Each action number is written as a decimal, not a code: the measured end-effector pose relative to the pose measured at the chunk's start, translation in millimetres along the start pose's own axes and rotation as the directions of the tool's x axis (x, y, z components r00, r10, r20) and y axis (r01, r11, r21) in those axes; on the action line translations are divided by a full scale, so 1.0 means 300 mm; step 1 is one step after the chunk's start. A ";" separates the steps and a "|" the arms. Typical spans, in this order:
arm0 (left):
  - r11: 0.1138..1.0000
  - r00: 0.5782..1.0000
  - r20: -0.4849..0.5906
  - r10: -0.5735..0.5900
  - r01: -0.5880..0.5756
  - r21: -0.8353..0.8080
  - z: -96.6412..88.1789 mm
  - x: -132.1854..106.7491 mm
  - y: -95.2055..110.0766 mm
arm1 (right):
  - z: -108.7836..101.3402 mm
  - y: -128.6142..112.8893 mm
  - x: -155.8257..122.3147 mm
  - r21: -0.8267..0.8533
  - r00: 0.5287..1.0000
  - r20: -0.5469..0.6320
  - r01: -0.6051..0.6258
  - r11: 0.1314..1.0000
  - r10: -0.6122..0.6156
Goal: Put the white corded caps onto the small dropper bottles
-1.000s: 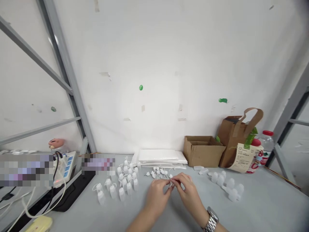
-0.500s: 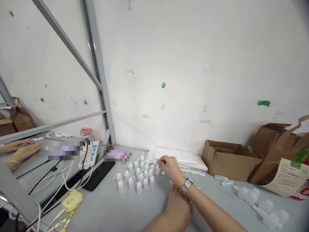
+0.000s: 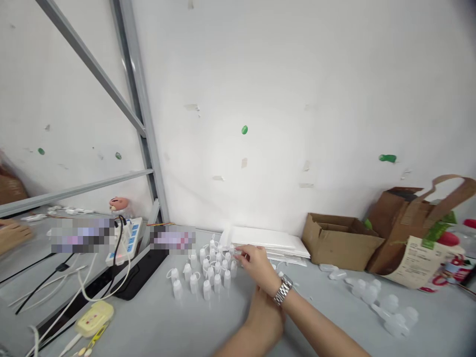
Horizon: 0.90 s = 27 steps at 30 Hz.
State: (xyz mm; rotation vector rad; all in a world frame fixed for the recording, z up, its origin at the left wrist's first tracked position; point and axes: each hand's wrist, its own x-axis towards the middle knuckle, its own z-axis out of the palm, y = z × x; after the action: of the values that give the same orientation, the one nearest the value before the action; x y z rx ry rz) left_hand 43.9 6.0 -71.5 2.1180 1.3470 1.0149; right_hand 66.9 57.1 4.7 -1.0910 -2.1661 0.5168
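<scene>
My right hand, with a metal watch on its wrist, reaches to the right edge of a group of small white squeeze bottles. Its thumb and index finger are pinched at the top of one small bottle standing there. Most bottles stand upright, capped, some with a looped strap sticking out. Below the right wrist is my left hand, crossed under it. Its fingers are mostly hidden, so what they hold cannot be told.
White flat packs lie against the wall behind the bottles. To the right are an open cardboard box, a paper bag and loose translucent bottles. Leftward lie a power strip, cables, a yellow case and a co-worker's hand.
My right hand has moved slightly left toward the group, bringing the small bottle closer to the others. The view has shifted right. My left hand stays under the right wrist.
</scene>
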 end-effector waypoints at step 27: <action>0.879 0.973 -0.077 -0.219 0.231 0.418 -0.123 0.024 -0.009 | -0.361 0.336 -0.294 -0.807 0.979 -0.136 -0.197 0.557 0.150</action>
State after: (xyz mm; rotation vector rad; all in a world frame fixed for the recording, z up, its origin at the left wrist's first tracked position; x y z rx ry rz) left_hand 15.7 12.8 -47.2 2.1726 1.9216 0.7021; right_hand 238.4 49.2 -11.2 -1.7850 -2.2807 -0.5476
